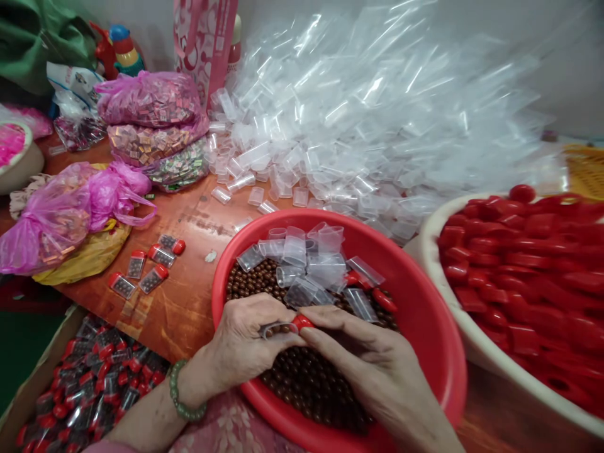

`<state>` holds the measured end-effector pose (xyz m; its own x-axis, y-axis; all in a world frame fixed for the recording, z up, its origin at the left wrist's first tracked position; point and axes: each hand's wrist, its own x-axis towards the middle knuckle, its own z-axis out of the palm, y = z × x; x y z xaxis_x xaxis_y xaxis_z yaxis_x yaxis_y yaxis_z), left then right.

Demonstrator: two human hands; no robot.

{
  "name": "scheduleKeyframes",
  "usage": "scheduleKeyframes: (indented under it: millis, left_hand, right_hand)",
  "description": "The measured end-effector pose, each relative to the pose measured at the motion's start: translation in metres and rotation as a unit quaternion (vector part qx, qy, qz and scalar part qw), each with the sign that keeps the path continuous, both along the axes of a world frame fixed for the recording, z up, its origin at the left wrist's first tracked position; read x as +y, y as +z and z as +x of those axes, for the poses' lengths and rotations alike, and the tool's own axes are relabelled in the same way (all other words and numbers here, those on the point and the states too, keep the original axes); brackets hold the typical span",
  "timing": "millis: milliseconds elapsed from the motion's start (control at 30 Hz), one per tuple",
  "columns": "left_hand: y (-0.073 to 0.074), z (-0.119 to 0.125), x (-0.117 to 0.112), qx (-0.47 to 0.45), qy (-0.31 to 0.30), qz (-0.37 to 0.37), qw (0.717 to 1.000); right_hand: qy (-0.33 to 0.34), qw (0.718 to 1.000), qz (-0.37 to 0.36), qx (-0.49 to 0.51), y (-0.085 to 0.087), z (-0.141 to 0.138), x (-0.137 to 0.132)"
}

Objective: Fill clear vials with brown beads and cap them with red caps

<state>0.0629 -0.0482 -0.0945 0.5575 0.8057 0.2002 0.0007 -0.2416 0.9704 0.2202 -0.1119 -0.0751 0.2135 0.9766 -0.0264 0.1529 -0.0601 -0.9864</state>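
Note:
My left hand (245,343), with a green bead bracelet on the wrist, is closed around a small clear plastic vial (274,328) over the red basin (425,327). My right hand (372,362) pinches a red cap (302,322) at the vial's mouth. The basin holds small brown beads (306,384) and several empty clear vials (306,264). Both hands meet at the basin's near left side.
A white basin of red caps (519,277) stands at right. A big heap of clear vials (368,126) fills the back. Several capped vials (146,264) lie on the wooden table; a cardboard box of filled vials (89,377) sits lower left. Pink bags (66,207) lie left.

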Motion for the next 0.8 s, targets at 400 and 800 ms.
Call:
scheduleKeyframes:
  millis: [400,800]
  left_hand:
    - [0.001,-0.004,-0.002,0.006,0.013,0.035,0.999]
    - [0.011,-0.002,0.007,0.0,-0.031,-0.195,0.98]
  right_hand:
    - [0.052,0.982,0.123,-0.134,-0.007,0.001,-0.003]
    - [0.025,0.985,0.131,-0.11,0.007,0.015,0.002]
